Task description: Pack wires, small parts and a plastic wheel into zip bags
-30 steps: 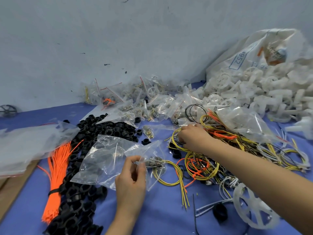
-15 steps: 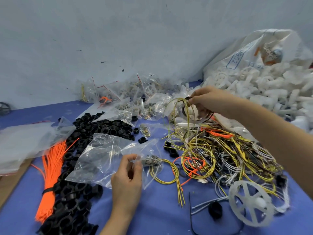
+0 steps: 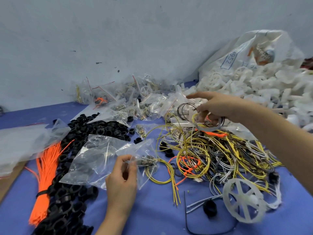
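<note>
bare blue cloth near front, wire tangle right, black rings left

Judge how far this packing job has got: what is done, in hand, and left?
Done: filled zip bags piled by the wall. In hand: left hand pinches an open zip bag; right hand lifts coiled wires. Left: wire tangle, plastic wheel.

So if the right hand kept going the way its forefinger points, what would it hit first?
Probably the filled zip bags heaped by the wall, just beyond the right hand; depth is hard to judge.
</note>
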`<state>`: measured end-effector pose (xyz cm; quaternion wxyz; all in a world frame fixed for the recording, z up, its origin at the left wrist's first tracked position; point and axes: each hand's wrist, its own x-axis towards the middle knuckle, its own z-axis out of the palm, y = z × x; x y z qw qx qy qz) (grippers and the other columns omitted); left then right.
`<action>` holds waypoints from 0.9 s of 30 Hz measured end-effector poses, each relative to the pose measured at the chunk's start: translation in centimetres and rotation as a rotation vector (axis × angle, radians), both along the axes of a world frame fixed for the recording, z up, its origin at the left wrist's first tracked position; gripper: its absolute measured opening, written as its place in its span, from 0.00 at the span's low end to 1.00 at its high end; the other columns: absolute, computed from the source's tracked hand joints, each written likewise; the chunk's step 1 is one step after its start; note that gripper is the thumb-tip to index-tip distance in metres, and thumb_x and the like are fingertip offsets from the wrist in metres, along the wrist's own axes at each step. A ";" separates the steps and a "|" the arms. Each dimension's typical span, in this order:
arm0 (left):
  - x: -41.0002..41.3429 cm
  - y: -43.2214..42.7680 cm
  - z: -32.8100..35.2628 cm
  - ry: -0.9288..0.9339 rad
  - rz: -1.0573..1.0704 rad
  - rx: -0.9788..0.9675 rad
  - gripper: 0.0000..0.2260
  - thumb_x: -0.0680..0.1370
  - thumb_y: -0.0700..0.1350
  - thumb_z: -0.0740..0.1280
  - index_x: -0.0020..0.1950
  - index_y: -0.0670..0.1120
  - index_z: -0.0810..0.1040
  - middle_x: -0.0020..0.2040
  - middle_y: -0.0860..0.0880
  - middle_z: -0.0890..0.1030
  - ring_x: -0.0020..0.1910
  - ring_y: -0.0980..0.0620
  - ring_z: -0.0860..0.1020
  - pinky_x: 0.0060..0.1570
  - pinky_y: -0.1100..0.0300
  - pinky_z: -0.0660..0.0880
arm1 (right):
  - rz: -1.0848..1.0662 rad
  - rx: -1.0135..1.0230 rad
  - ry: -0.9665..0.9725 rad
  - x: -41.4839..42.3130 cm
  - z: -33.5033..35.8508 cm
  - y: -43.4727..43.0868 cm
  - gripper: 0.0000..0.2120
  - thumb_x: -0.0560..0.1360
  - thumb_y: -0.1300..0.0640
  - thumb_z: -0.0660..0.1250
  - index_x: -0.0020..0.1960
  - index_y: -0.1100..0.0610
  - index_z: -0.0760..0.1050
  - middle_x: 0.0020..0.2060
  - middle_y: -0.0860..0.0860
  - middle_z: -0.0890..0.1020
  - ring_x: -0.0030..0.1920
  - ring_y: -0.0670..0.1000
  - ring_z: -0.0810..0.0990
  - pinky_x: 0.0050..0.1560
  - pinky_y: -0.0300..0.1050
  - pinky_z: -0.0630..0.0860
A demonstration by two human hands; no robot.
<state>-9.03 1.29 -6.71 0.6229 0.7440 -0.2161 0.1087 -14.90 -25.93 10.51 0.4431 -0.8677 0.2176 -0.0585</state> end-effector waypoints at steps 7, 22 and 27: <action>-0.1 0.1 0.3 -0.006 0.007 -0.005 0.05 0.80 0.44 0.64 0.45 0.53 0.75 0.26 0.50 0.69 0.25 0.54 0.64 0.26 0.59 0.62 | -0.062 -0.126 -0.192 -0.6 0.5 0.6 0.12 0.75 0.64 0.67 0.46 0.49 0.83 0.35 0.50 0.79 0.20 0.45 0.65 0.21 0.35 0.66; -0.3 0.1 0.8 0.000 0.210 -0.243 0.02 0.75 0.52 0.63 0.44 0.60 0.75 0.32 0.49 0.77 0.30 0.46 0.71 0.36 0.50 0.71 | 0.316 -0.937 0.064 0.0 -8.8 11.5 0.10 0.77 0.55 0.61 0.52 0.57 0.78 0.52 0.53 0.73 0.52 0.60 0.76 0.40 0.46 0.67; -0.5 0.0 1.0 0.001 0.222 -0.265 0.03 0.75 0.52 0.63 0.44 0.60 0.75 0.31 0.49 0.76 0.29 0.46 0.69 0.35 0.47 0.71 | 0.286 -1.011 0.172 2.6 -11.1 11.8 0.05 0.76 0.62 0.62 0.50 0.62 0.75 0.52 0.56 0.71 0.47 0.61 0.77 0.31 0.45 0.59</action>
